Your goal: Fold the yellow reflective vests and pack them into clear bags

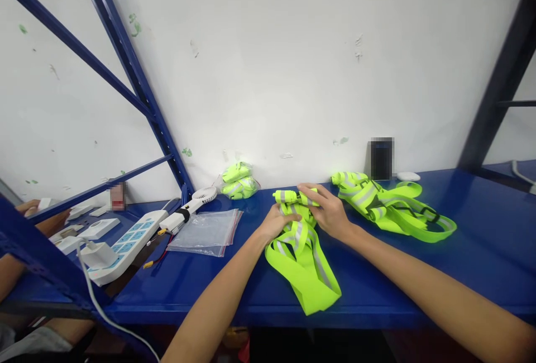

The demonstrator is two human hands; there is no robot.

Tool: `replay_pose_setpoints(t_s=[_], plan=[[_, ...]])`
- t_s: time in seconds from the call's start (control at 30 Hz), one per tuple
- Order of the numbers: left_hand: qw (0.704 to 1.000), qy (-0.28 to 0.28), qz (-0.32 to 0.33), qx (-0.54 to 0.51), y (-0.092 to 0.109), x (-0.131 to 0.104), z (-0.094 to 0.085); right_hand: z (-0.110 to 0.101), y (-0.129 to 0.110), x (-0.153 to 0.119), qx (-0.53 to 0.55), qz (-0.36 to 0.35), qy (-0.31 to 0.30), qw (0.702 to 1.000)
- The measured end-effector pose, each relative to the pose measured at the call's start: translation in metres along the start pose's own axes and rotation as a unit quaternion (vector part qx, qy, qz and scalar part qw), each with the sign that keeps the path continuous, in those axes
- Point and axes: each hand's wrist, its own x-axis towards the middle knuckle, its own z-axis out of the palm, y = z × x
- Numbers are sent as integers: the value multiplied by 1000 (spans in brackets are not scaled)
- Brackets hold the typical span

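Note:
A neon-yellow reflective vest (302, 262) with grey stripes lies on the blue shelf (481, 262) in front of me, its straps trailing toward the front edge. My left hand (277, 223) presses on the vest's near left part. My right hand (326, 209) grips the vest's far end, which is rolled into a tight bundle. Both hands touch the same vest.
More yellow vests (393, 206) lie loose at the right, a bagged folded one (239, 180) by the wall. Clear zip bags (207, 232), a white handheld fan (190, 209) and a power strip (125, 243) lie left. Another person's arm (29, 209) shows far left.

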Motion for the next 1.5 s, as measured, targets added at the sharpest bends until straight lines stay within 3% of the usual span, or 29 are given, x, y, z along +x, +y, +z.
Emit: replay_pose_setpoints(t_s=[0.23,0.37,0.47,0.6,0.73,0.8,0.93,1.07,1.23,1.37,1.5], plan=[[978,-38,-1,-205,-2,-2,6,0,15,0,-23,-2,-44,999],[974,-48,-5,-220,2,-3,9,-6,9,6,9,8,-63,998],[979,4,0,-204,9,-3,7,-10,0,10,86,61,-107,989],[979,59,-5,-197,16,-1,2,-7,-6,12,229,169,-156,946],[974,60,48,-212,19,-1,-5,-1,-3,12,306,281,-95,905],[974,55,66,-208,19,-2,-8,0,0,12,354,322,-96,873],[983,38,74,-164,16,-1,-11,0,5,11,428,352,-148,819],[987,43,93,-126,10,3,-12,3,8,8,455,363,-118,804],[984,64,147,-74,4,5,-21,5,3,9,498,440,-84,742],[981,92,158,-58,1,7,-27,7,-3,8,499,443,-110,737],[978,116,126,-123,2,8,-18,12,-1,0,480,417,-142,759]])
